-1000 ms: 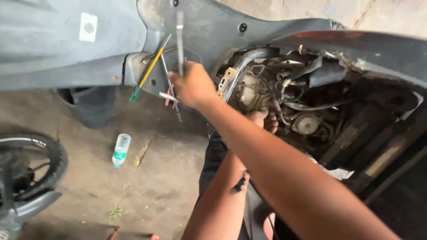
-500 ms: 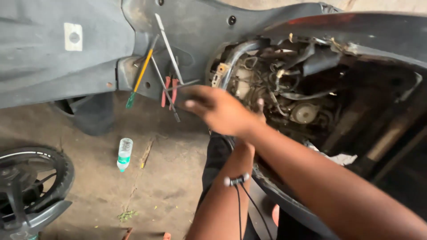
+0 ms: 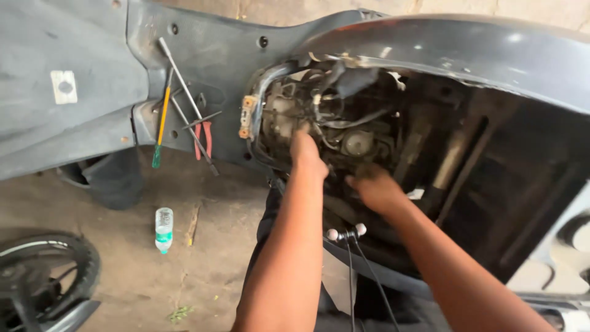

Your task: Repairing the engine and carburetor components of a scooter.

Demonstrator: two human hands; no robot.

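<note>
Both hands are inside the opened body of a dark grey scooter (image 3: 430, 49), where the cover is off and the engine parts and wires are bare. The left hand (image 3: 305, 154) reaches deep toward the wiring bundle (image 3: 332, 110); its fingers are hidden among the cables, so I cannot tell if they grasp something or only press. The right hand (image 3: 375, 187) lies lower, near a round metal part (image 3: 358, 142), with fingers bent downward; whether it holds anything I also cannot tell.

On the flat footboard (image 3: 209, 55) several tools are laid close by, probably so that they remain within reach: a long metal T-handle wrench (image 3: 181, 80), a screwdriver with yellow shaft and green handle (image 3: 161, 120), and pliers with red grips (image 3: 203, 138).

A small square white sticker (image 3: 64, 86) sits on the grey panel at left. On the concrete floor (image 3: 209, 270) lies a small clear plastic bottle with a green label (image 3: 163, 229). A wheel (image 3: 43, 276) shows at the lower left corner.
</note>
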